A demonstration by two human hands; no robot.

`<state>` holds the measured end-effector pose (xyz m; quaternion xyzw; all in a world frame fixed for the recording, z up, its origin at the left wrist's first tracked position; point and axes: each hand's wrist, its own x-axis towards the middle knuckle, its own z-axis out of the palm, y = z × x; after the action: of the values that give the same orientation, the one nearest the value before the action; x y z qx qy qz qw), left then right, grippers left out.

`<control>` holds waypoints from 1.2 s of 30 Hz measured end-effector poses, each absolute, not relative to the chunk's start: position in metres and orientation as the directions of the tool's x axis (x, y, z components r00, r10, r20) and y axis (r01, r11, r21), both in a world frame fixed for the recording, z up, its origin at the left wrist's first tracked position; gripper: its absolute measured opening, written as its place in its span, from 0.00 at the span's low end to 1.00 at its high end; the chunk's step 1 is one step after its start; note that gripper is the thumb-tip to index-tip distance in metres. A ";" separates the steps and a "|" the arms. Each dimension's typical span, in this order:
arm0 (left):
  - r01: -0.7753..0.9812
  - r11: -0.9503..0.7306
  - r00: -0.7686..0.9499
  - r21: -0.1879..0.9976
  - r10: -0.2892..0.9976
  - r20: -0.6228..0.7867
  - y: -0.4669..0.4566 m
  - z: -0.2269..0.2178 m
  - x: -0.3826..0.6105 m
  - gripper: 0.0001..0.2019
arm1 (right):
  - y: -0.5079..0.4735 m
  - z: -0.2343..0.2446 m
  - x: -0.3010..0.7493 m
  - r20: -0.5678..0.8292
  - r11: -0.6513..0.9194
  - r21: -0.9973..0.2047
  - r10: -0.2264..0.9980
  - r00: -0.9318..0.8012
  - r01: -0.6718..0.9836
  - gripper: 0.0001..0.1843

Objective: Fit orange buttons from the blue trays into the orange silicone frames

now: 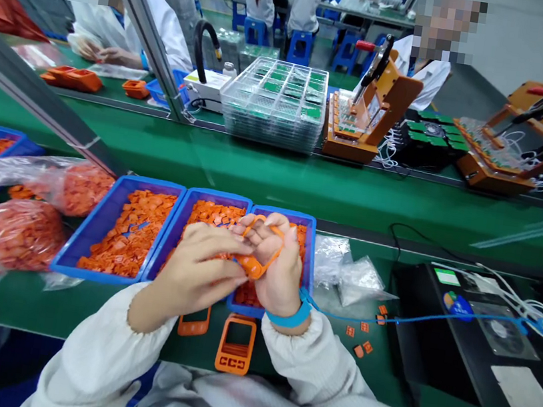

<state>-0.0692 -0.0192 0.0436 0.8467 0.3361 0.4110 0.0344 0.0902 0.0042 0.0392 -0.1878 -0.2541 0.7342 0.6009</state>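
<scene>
Green workbench (255,174) stretches across a factory room, with people in white coats and blue stools (301,47) farther off. Across the bench, a co-worker's hands (100,53) rest near orange casings (71,78), and a clear stacked tray of green circuit boards (275,103) stands beside an orange clamping jig (371,103). On the near side, the person's left hand (196,267) and right hand (277,266) are held together above three blue trays. Between them is a flexible orange frame (253,267), bent out of shape into a narrow loop, with its upper part curving around the right hand's fingers. The left fingers are closed on the frame and press it toward the right palm, while the right hand is curled around it, so both hands grip it; the fingers hide part of the frame. Below the hands, the blue tray (280,215) is heaped with small orange pieces (214,213), as is the tray (116,229) to its left. Two more orange frames (235,345) lie on the bench by the person's sleeves, and a blue wrist strap (289,315) circles the right wrist, its cord (412,315) trailing toward a black machine (459,338).
</scene>
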 end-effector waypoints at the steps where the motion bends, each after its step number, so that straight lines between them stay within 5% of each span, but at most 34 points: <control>1: 0.539 -0.803 0.509 0.255 0.552 0.661 -0.021 0.043 -0.070 0.03 | 0.001 0.039 0.088 0.023 -0.179 -0.603 0.970 -0.242 -0.778 0.21; 6: 0.579 -0.811 0.573 0.089 0.483 0.662 -0.041 0.043 -0.087 0.12 | -0.007 0.035 0.083 0.023 -0.281 -0.684 0.914 -0.405 -0.674 0.24; 10: 0.623 -0.763 0.529 0.173 0.574 0.625 -0.083 0.035 -0.103 0.07 | 0.004 0.034 0.095 0.013 -0.207 -0.772 0.940 -0.340 -0.601 0.25; 16: 0.689 -0.641 0.440 0.337 0.740 0.508 -0.159 -0.037 -0.122 0.05 | 0.029 0.036 0.120 -0.067 -0.182 -0.654 0.981 -0.184 -0.734 0.14; 22: 0.797 -0.486 0.326 0.360 0.846 0.421 -0.175 -0.096 -0.122 0.06 | 0.026 0.036 0.119 -0.058 -0.199 -0.633 0.976 -0.211 -0.748 0.09; 29: 0.798 -0.470 0.378 0.377 0.878 0.294 -0.161 -0.092 -0.127 0.07 | 0.023 0.038 0.120 -0.057 -0.197 -0.652 0.976 -0.212 -0.732 0.08; 36: 0.631 -0.641 0.491 0.438 0.766 0.414 -0.164 -0.066 -0.087 0.15 | 0.025 0.038 0.119 -0.080 -0.194 -0.665 0.979 -0.190 -0.721 0.08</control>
<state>-0.0874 -0.1638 -0.0663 0.8559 0.4081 0.2965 0.1142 0.1190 0.0246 0.0380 -0.2560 -0.2518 0.7291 0.5827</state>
